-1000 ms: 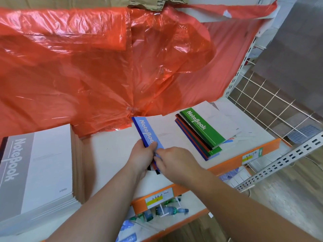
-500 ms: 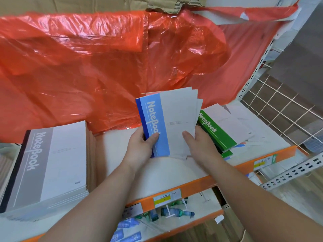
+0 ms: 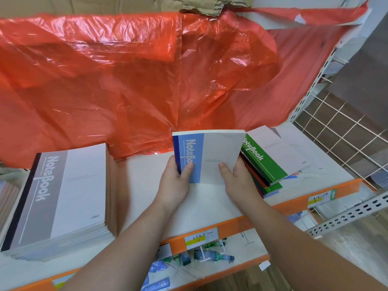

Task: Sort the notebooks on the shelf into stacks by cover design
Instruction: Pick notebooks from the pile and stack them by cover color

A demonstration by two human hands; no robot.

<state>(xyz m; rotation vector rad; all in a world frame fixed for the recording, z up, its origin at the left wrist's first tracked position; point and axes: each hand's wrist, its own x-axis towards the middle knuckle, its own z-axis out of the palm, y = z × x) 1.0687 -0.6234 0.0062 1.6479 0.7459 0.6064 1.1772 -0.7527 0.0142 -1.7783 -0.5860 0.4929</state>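
A small stack of blue-spined notebooks (image 3: 212, 152) stands tilted up on its lower edge in the middle of the white shelf (image 3: 144, 169). My left hand (image 3: 175, 181) grips its left side, thumb on the blue cover. My right hand (image 3: 238, 181) grips its right side, thumb on the white part. To the right lies a mixed pile topped by a green-spined notebook (image 3: 270, 154), with red and blue covers under it. At the left sits a tall stack of larger grey-spined notebooks (image 3: 58, 192).
Red plastic sheeting (image 3: 126, 80) hangs behind the shelf. A white wire grid (image 3: 336, 131) closes the right side. The orange shelf edge (image 3: 231, 225) carries price labels. A lower shelf holds small blue and green items (image 3: 210, 254).
Both hands lifted the blue notebooks off the shelf and squared them into an even stack standing upright; the fanned covers are now aligned. The camera view shifted slightly.
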